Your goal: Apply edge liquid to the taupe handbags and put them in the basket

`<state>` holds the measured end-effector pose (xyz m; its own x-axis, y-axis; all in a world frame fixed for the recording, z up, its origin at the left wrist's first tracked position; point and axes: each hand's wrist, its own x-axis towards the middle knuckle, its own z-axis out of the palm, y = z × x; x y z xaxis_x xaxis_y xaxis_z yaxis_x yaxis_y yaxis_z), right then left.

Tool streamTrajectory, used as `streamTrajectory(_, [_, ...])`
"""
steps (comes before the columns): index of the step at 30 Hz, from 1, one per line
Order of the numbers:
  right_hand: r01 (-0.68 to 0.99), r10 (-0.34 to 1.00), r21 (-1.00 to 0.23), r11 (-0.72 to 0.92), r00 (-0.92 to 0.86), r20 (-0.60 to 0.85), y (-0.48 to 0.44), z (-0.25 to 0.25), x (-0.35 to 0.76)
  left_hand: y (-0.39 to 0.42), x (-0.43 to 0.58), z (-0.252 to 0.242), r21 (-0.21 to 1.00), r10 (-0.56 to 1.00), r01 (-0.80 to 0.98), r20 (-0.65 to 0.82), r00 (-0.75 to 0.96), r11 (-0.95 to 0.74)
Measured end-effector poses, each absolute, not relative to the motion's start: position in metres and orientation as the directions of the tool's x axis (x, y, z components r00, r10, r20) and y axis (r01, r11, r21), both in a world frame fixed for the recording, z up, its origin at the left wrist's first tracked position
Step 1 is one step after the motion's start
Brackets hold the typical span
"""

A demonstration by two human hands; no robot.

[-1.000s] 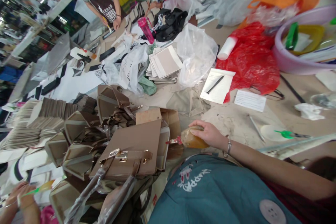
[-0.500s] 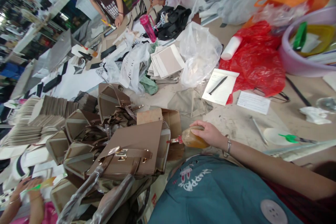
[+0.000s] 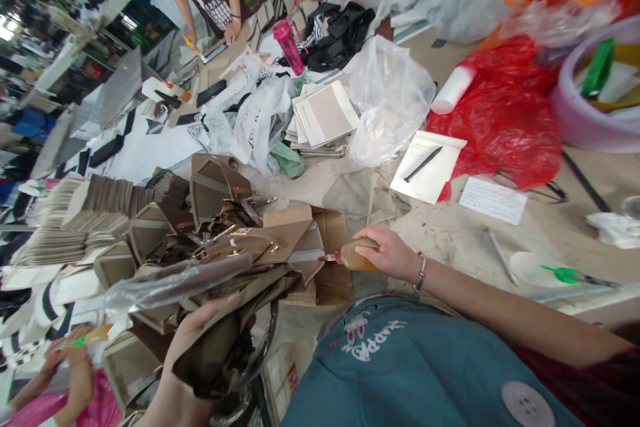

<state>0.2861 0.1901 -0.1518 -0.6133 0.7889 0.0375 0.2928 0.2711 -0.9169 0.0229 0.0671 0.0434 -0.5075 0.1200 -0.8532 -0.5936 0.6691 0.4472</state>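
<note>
In the centre of the frame, the right hand (image 3: 387, 250) is closed around a squeeze bottle (image 3: 359, 257) with amber content. The bottle lies on its side in this grip, its body projecting out of the fingers to the left. Its red nozzle (image 3: 335, 257) points left, toward the side edge of a brown handbag (image 3: 280, 243); whether the tip touches this edge or is only just beside it, I cannot tell.

The handbag is tilted, left of the bottle and in front of an open cardboard box (image 3: 335, 230). The left hand (image 3: 197, 320), at the lower left of centre, is under the bag, and dark brown cloth (image 3: 215, 353) of the bag hangs over it. Its fingers are covered, so I cannot tell if they pinch something or are spread. Above this hand passes a handle (image 3: 200, 277) wrapped in clear plastic. More brown bags (image 3: 217, 180) stand farther left, and a notepad (image 3: 427, 167) with a pen lies at the right, above the bottle.
</note>
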Motion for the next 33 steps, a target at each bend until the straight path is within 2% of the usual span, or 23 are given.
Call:
streamTrajectory(3, [0.264,0.771,-0.915,0.304,-0.632,0.074,0.189,-0.153,0.29,0.079,0.021,0.042,0.415,0.125,-0.598,-0.876,-0.466,0.685])
streamTrajectory(5, [0.249,0.785,-0.931,0.267,-0.616,0.06,0.187,-0.153,0.292,0.083,0.022,0.041,0.407,0.111,-0.603,-0.878,-0.466,0.686])
streamTrajectory(9, [0.248,0.827,-0.968,0.038,-0.552,-0.109,0.184,-0.155,0.297,0.085,0.025,0.043,0.409,0.119,-0.588,-0.876,-0.468,0.697])
streamTrajectory(12, [0.289,0.806,-0.951,-0.113,-0.533,-0.258,0.184,-0.158,0.299,0.083,0.026,0.044,0.354,0.091,-0.579,-0.897,-0.433,0.734])
streamTrajectory(16, [0.365,0.815,-0.916,-0.165,-0.472,-0.334,0.187,-0.161,0.3,0.076,0.025,0.042,0.28,0.026,-0.633,-0.925,-0.379,0.722])
streamTrajectory(21, [0.368,0.75,-0.901,-0.231,-0.522,-0.406,0.188,-0.163,0.297,0.074,0.025,0.042,0.324,0.079,-0.626,-0.919,-0.386,0.71])
streamTrajectory(24, [0.357,0.793,-0.93,-0.09,-0.538,-0.284,0.189,-0.163,0.296,0.08,0.025,0.044,0.324,0.076,-0.621,-0.917,-0.392,0.714])
streamTrajectory(27, [0.293,0.797,-0.934,0.203,-0.603,-0.016,0.189,-0.163,0.297,0.089,0.025,0.045,0.319,0.069,-0.645,-0.922,-0.381,0.694])
streamTrajectory(30, [0.209,0.679,-0.835,0.509,-0.694,0.24,0.189,-0.164,0.301,0.097,0.028,0.044,0.371,0.106,-0.657,-0.908,-0.406,0.657])
streamTrajectory(33, [0.168,0.561,-0.703,0.691,-0.738,0.375,0.189,-0.167,0.304,0.104,0.034,0.043,0.402,0.136,-0.66,-0.899,-0.417,0.634])
